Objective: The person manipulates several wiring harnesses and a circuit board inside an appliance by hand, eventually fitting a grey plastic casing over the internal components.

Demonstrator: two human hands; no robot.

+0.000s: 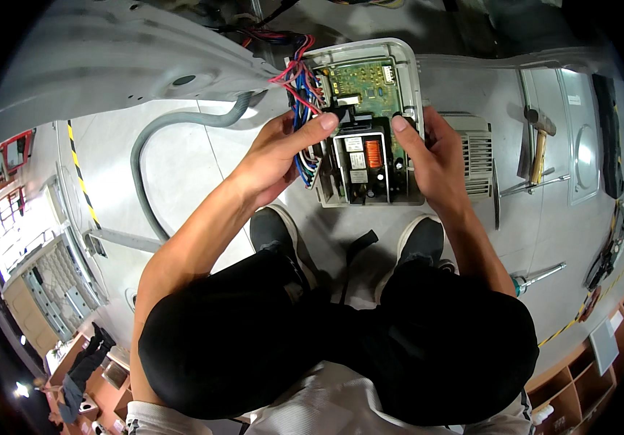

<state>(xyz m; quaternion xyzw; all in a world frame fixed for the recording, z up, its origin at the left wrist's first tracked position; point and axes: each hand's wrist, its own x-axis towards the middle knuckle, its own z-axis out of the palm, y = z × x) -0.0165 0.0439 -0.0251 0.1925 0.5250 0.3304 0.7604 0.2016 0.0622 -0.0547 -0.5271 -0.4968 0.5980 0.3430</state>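
One pale-grey, round-cornered plastic housing (359, 49), open-faced, sits at 1 o'clock from the centre of the view, between two bare hands. The left hand (272, 156) grips its 8 o'clock side, thumb over the edge; the right hand (439, 159) clasps its 4 o'clock side. Inside lie one glossy green circuit board (370, 80) and, toward 6 o'clock, one black rectangular frame (339, 156) around one orange wound coil (374, 154) and three small pale rectangular blocks (357, 160). A tangled bundle of thin red, blue and white wires (302, 70) trails at 10 o'clock, its strands too crowded to count. Farther out are one ribbed grey hose (140, 156) at 9 o'clock, one slatted grey cover (477, 161) and one wooden-handled hammer (539, 148) toward 3, and two dark shoes (271, 230) at 7 and 5.
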